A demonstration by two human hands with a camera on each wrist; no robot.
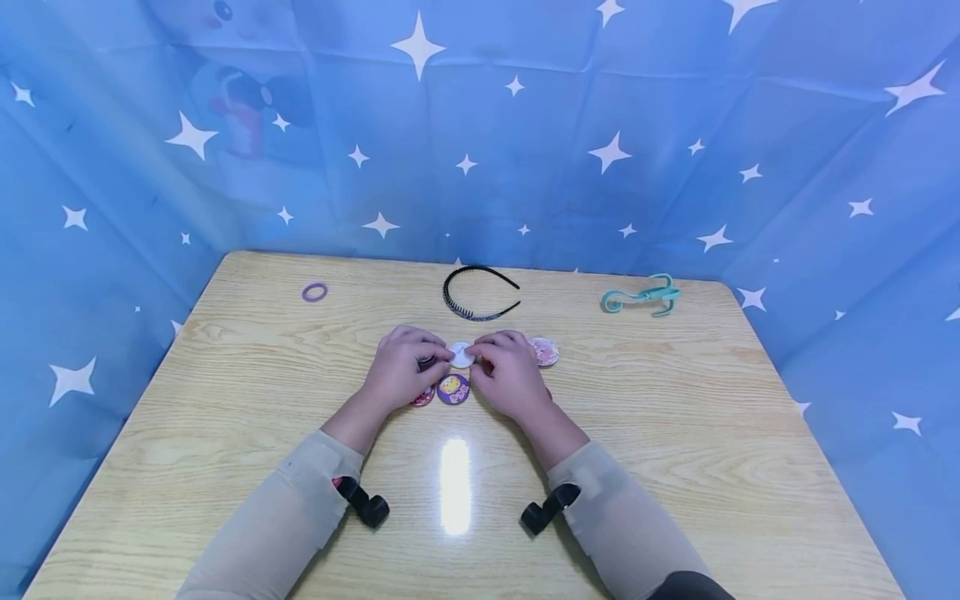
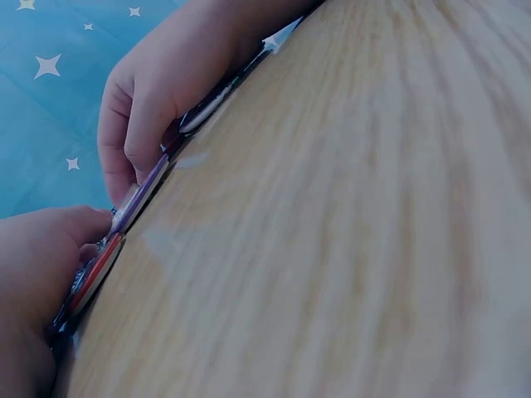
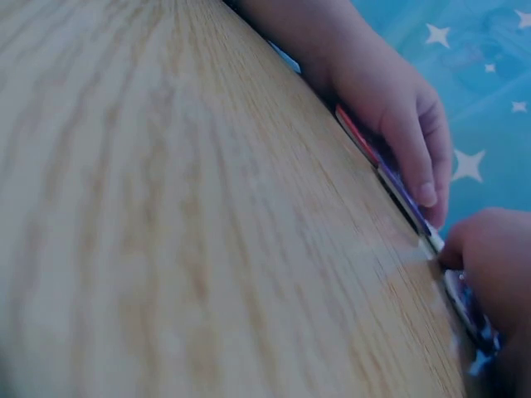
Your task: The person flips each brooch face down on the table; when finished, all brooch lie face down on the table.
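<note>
In the head view my left hand [image 1: 405, 367] and right hand [image 1: 510, 371] meet near the middle of the table. Between their fingertips is a small white round badge [image 1: 461, 355]; each hand pinches it by one side. Just below lies a purple round badge [image 1: 453, 389] with a yellow figure and a pink bow. A red round badge [image 1: 423, 397] is partly covered by my left hand. Beside my right hand lies a pink round badge [image 1: 544, 351]. Both wrist views show the badges only edge-on, low at the tabletop.
Behind the hands lies a black toothed headband [image 1: 480, 317]. A purple ring-shaped band [image 1: 314, 292] is at the back left, and a teal hair claw [image 1: 642, 295] at the back right. A blue starry curtain [image 1: 480, 192] hangs along the far edge of the wooden table [image 1: 675, 467].
</note>
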